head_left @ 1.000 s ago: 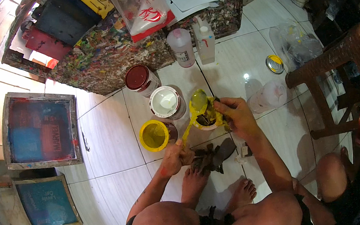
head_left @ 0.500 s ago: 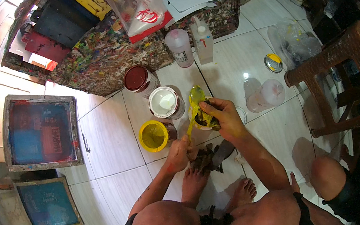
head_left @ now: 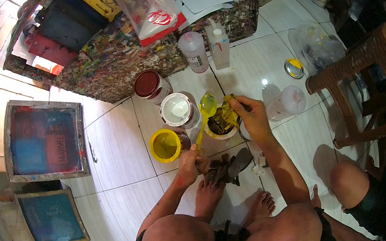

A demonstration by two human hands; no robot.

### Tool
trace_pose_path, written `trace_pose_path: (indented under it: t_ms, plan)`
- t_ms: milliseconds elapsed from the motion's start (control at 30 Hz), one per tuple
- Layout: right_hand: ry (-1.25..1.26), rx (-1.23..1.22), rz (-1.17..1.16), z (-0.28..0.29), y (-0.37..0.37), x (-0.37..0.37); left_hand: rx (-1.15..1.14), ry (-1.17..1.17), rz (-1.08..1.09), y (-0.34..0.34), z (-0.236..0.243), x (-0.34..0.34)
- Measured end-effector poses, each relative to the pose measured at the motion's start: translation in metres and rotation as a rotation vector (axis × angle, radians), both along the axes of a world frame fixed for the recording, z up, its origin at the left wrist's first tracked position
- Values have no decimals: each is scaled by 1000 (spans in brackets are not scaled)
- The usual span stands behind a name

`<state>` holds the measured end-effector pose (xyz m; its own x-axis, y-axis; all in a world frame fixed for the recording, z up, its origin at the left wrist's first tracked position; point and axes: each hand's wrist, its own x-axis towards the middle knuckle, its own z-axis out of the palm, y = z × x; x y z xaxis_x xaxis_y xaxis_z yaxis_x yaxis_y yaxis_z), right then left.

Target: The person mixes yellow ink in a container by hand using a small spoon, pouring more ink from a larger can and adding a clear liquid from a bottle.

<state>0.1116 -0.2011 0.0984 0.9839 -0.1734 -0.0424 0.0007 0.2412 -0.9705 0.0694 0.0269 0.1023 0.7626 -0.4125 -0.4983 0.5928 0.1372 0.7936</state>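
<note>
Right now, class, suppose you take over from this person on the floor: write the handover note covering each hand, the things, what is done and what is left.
Left hand: grips the handle of a yellow-coated spoon, bowl raised over the open tub.
Right hand: presses a yellow-stained rag against the tub's far rim.
Nearby: open yellow paint tub, white tub, red-lidded tub, all on the tiled floor.
Done: spoon is loaded with yellow.
Left: spoon and rag are still messy; tubs still open.

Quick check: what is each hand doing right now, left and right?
Left hand: closed on the handle of the yellow spoon.
Right hand: closed on a paint-stained rag over the small pot.
</note>
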Motion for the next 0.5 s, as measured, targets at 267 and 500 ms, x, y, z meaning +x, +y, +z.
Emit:
trace_pose_path:
  t_ms: [267, 500]
  plan:
    - [-383, -701, 35, 25, 17, -14, 10, -225, -62, 4, -12, 3]
    - [-414, -694, -35, 32, 17, -7, 132, -162, -67, 8, -20, -4]
